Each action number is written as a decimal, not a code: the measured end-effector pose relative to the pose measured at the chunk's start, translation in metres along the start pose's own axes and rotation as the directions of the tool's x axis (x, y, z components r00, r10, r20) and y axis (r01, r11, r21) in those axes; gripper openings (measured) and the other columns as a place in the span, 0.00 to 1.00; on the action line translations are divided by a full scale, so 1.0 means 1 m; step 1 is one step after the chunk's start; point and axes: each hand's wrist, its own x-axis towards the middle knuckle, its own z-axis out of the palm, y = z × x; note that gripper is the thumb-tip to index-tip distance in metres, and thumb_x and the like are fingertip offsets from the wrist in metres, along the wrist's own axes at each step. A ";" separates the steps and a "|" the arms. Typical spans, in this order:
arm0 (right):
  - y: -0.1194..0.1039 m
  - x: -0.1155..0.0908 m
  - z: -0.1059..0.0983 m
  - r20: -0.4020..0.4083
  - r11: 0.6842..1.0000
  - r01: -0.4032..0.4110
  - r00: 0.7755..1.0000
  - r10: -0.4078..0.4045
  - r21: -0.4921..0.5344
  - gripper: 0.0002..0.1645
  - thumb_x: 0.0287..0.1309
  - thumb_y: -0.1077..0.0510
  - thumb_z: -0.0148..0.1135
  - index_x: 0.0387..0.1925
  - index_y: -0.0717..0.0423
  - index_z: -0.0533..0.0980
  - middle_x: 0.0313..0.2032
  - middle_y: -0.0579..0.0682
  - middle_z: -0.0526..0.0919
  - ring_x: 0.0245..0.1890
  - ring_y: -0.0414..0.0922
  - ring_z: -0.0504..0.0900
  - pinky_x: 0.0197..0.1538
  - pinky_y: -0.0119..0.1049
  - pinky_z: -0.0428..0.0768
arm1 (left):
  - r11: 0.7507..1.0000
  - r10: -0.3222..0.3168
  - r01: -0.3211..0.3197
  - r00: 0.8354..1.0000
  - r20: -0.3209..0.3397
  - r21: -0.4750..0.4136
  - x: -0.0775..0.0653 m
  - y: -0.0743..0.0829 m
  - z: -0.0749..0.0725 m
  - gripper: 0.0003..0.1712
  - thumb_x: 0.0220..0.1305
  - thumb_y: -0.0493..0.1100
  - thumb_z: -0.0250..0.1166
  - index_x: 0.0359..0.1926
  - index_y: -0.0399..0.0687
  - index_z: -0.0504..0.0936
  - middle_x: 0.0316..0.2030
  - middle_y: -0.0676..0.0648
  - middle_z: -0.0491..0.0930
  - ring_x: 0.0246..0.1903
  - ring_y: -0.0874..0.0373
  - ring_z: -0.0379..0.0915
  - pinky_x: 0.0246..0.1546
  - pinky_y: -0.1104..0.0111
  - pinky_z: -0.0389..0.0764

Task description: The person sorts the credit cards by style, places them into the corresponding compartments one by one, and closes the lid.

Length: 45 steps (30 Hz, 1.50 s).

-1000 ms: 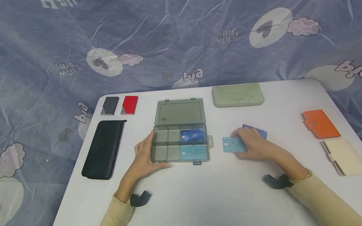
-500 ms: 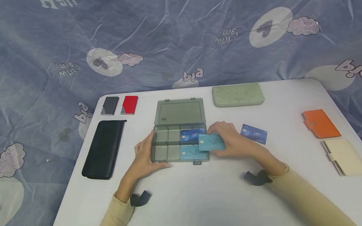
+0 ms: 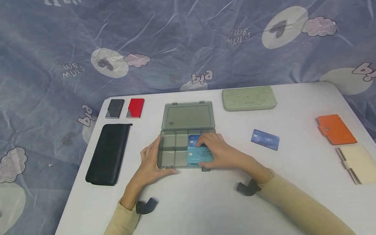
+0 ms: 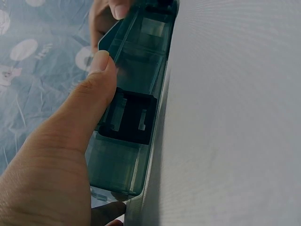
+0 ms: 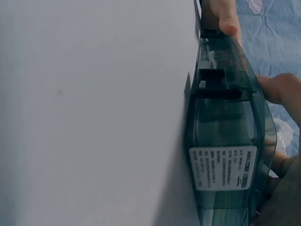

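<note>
A translucent grey-green compartment box [image 3: 167, 158] lies with its lid laid back on the table. My left hand [image 3: 149, 164] holds its left side, fingers along the edge and thumb at the front corner; the thumb also shows on the box wall [image 4: 136, 70] in the left wrist view. Between thumb and fingers, my right hand [image 3: 222, 152] pinches a light blue card [image 3: 195, 154] over the front right compartment. Below that card, only an edge of another light blue card shows. A dark blue card [image 3: 193, 139] in the rear right compartment is partly covered by my right fingers.
Right of the box lies a loose blue VIP card [image 3: 265, 139]. Around the white table are a green case [image 3: 249, 98], an orange holder [image 3: 337, 129], a cream holder [image 3: 359, 164], a black wallet [image 3: 108, 154], a red card case [image 3: 135, 108] and a dark grey one [image 3: 115, 108].
My right hand has carried the light blue card leftward from beside the loose blue card to over the box's front right compartment. My left hand stays on the box.
</note>
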 end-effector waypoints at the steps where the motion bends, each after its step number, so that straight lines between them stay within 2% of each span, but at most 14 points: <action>1: 0.001 -0.001 0.000 -0.006 1.000 0.007 1.000 -0.007 0.001 0.32 0.43 0.42 0.69 0.47 0.49 0.68 0.51 0.44 0.69 0.60 0.46 0.60 0.57 0.46 0.58 | 1.000 0.001 -0.001 1.000 -0.002 0.002 0.000 0.000 0.000 0.75 0.32 0.71 0.72 0.73 0.52 0.38 0.71 0.49 0.48 0.66 0.50 0.47 0.56 0.53 0.45; 6: 0.004 -0.006 -0.002 -0.024 0.999 0.042 0.999 -0.043 -0.014 0.32 0.46 0.40 0.68 0.48 0.52 0.69 0.53 0.48 0.71 0.62 0.50 0.60 0.60 0.50 0.57 | 1.000 0.003 -0.003 1.000 -0.014 0.006 0.000 -0.001 0.001 0.74 0.31 0.70 0.73 0.73 0.53 0.39 0.71 0.48 0.49 0.66 0.50 0.47 0.55 0.52 0.46; 10: 0.008 -0.018 -0.009 -0.058 0.998 0.050 0.997 -0.052 -0.037 0.30 0.47 0.41 0.69 0.47 0.53 0.72 0.55 0.51 0.70 0.63 0.51 0.59 0.62 0.51 0.56 | 1.000 0.001 0.000 1.000 -0.013 0.007 -0.001 -0.001 0.001 0.74 0.32 0.70 0.73 0.73 0.53 0.38 0.71 0.48 0.48 0.66 0.50 0.47 0.56 0.52 0.46; 15: 0.028 -0.047 -0.026 -0.130 0.999 -0.015 0.991 0.012 -0.028 0.30 0.45 0.46 0.71 0.49 0.52 0.72 0.58 0.52 0.68 0.62 0.48 0.61 0.61 0.51 0.58 | 1.000 0.006 -0.006 1.000 -0.009 0.007 -0.001 -0.001 0.001 0.74 0.32 0.70 0.73 0.73 0.53 0.38 0.71 0.48 0.48 0.66 0.51 0.47 0.56 0.52 0.45; 21: 0.070 -0.086 -0.050 -0.238 0.987 -0.142 0.964 0.120 -0.077 0.31 0.42 0.52 0.74 0.48 0.56 0.72 0.53 0.54 0.70 0.56 0.50 0.65 0.56 0.50 0.60 | 1.000 0.014 -0.014 1.000 -0.004 0.003 -0.001 -0.001 -0.001 0.74 0.32 0.70 0.73 0.73 0.51 0.38 0.72 0.49 0.47 0.67 0.52 0.45 0.57 0.53 0.44; 24: 0.086 -0.105 -0.062 -0.254 0.961 -0.255 0.941 0.222 -0.105 0.33 0.40 0.53 0.75 0.48 0.59 0.71 0.50 0.56 0.70 0.51 0.52 0.66 0.51 0.49 0.61 | 1.000 0.013 -0.013 1.000 -0.001 -0.001 -0.001 -0.001 0.000 0.74 0.32 0.70 0.72 0.73 0.51 0.38 0.72 0.49 0.47 0.67 0.52 0.46 0.57 0.53 0.44; 28: 0.098 -0.123 -0.075 -0.249 0.910 -0.386 0.906 0.343 -0.152 0.33 0.41 0.52 0.74 0.49 0.60 0.71 0.46 0.58 0.70 0.46 0.53 0.65 0.45 0.49 0.60 | 1.000 0.015 -0.015 1.000 -0.007 -0.001 -0.001 -0.002 0.000 0.74 0.32 0.70 0.73 0.73 0.51 0.39 0.71 0.48 0.48 0.66 0.51 0.47 0.56 0.52 0.45; 32: 0.105 -0.131 -0.082 -0.231 0.864 -0.464 0.878 0.419 -0.198 0.33 0.43 0.49 0.72 0.47 0.64 0.71 0.44 0.61 0.70 0.44 0.57 0.65 0.43 0.52 0.61 | 1.000 0.015 -0.015 1.000 -0.012 0.000 -0.001 -0.002 0.000 0.74 0.32 0.70 0.73 0.73 0.50 0.40 0.71 0.47 0.49 0.66 0.50 0.47 0.56 0.51 0.45; 35: 0.108 -0.133 -0.084 -0.217 0.846 -0.494 0.865 0.453 -0.201 0.33 0.43 0.48 0.72 0.45 0.65 0.71 0.44 0.62 0.70 0.43 0.57 0.65 0.42 0.52 0.61 | 1.000 0.021 -0.021 1.000 -0.008 0.005 -0.001 -0.002 0.000 0.74 0.33 0.70 0.72 0.73 0.50 0.40 0.71 0.47 0.49 0.66 0.50 0.47 0.56 0.51 0.46; 39: 0.111 -0.131 -0.084 -0.220 0.856 -0.487 0.867 0.448 -0.172 0.30 0.40 0.52 0.74 0.42 0.64 0.73 0.43 0.61 0.71 0.43 0.56 0.64 0.43 0.50 0.60 | 0.999 0.033 -0.033 0.999 -0.015 0.007 0.000 -0.002 0.000 0.74 0.33 0.70 0.73 0.73 0.49 0.40 0.71 0.46 0.49 0.66 0.49 0.47 0.55 0.51 0.46; 42: 0.113 -0.130 -0.082 -0.221 0.877 -0.456 0.880 0.420 -0.152 0.27 0.37 0.54 0.74 0.39 0.62 0.73 0.42 0.59 0.71 0.43 0.55 0.64 0.43 0.48 0.58 | 0.999 0.032 -0.032 0.999 -0.016 0.007 0.001 -0.002 0.001 0.74 0.32 0.70 0.73 0.73 0.50 0.40 0.71 0.46 0.49 0.66 0.49 0.47 0.55 0.51 0.46; 45: 0.115 -0.131 -0.081 -0.215 0.885 -0.443 0.887 0.409 -0.146 0.26 0.37 0.55 0.74 0.38 0.60 0.72 0.42 0.58 0.71 0.43 0.54 0.64 0.42 0.47 0.58 | 1.000 0.028 -0.028 1.000 -0.009 0.004 0.001 -0.003 0.002 0.74 0.32 0.70 0.73 0.73 0.51 0.39 0.71 0.48 0.48 0.66 0.49 0.47 0.56 0.51 0.45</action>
